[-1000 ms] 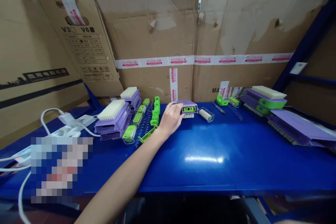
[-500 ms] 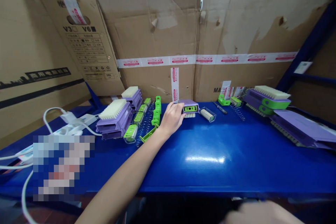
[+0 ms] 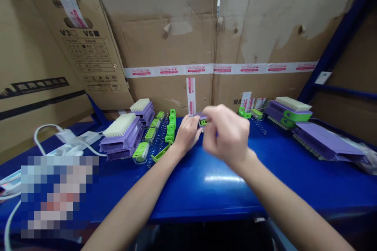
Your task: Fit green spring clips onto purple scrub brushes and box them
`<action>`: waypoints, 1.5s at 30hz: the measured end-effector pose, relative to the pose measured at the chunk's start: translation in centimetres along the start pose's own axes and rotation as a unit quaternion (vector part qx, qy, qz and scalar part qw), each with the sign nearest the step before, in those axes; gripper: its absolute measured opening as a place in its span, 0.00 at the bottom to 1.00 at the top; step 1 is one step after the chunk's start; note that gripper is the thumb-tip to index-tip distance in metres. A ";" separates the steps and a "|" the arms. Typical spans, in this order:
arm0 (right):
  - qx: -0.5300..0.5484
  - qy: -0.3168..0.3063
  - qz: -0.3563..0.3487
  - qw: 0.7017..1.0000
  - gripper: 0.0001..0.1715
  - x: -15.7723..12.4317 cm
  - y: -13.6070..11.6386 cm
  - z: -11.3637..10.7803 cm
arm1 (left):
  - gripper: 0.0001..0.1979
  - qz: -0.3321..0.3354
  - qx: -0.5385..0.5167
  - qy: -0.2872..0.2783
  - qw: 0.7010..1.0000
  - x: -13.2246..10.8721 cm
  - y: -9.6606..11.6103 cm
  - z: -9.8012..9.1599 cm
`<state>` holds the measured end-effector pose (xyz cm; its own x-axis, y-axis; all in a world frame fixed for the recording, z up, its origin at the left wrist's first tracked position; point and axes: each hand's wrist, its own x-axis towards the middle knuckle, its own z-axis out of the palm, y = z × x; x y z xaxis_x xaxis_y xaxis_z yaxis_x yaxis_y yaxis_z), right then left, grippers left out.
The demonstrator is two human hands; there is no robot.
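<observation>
My left hand is closed on the side of a purple brush with a green end piece, near the back of the blue table. In front of the brush's right side is my right hand, blurred by motion, its fingers curled in. Whether anything is between those fingers is hidden. Left of my left hand lie green brackets, thin coil springs and clear cases with green tops. Most of the held brush is covered by my hands.
Purple brushes with cream bristles are stacked on the left; other purple brushes lie on the right. A small green bracket and a spring sit back right. White cables and a power strip occupy the left. Cardboard walls the back.
My right hand has come up from the bottom edge to the brush, covering the clear case and screwdriver beside it. My left hand keeps its hold. The view has shifted slightly.
</observation>
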<state>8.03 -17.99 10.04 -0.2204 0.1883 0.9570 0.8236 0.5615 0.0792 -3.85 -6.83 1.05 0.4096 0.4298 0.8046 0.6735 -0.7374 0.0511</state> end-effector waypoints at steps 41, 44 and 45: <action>-0.213 -0.362 0.246 0.874 0.21 -7.0 10.6 5.1 | 0.23 0.001 0.069 0.018 0.997 -0.1 0.6 -0.2; -0.154 -0.260 0.218 0.928 0.21 -6.4 9.5 4.8 | 0.23 0.008 0.065 0.017 0.998 -0.2 0.7 -0.1; -0.125 -0.242 0.202 0.941 0.21 -6.2 9.2 4.7 | 0.23 0.010 0.065 0.017 0.998 -0.2 0.7 -0.1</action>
<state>14.47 -10.18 3.48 -0.0248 0.7247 0.6887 0.9751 0.1693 -0.1430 -3.48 -7.46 0.98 0.4043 0.3960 0.8244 0.7401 -0.6713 -0.0405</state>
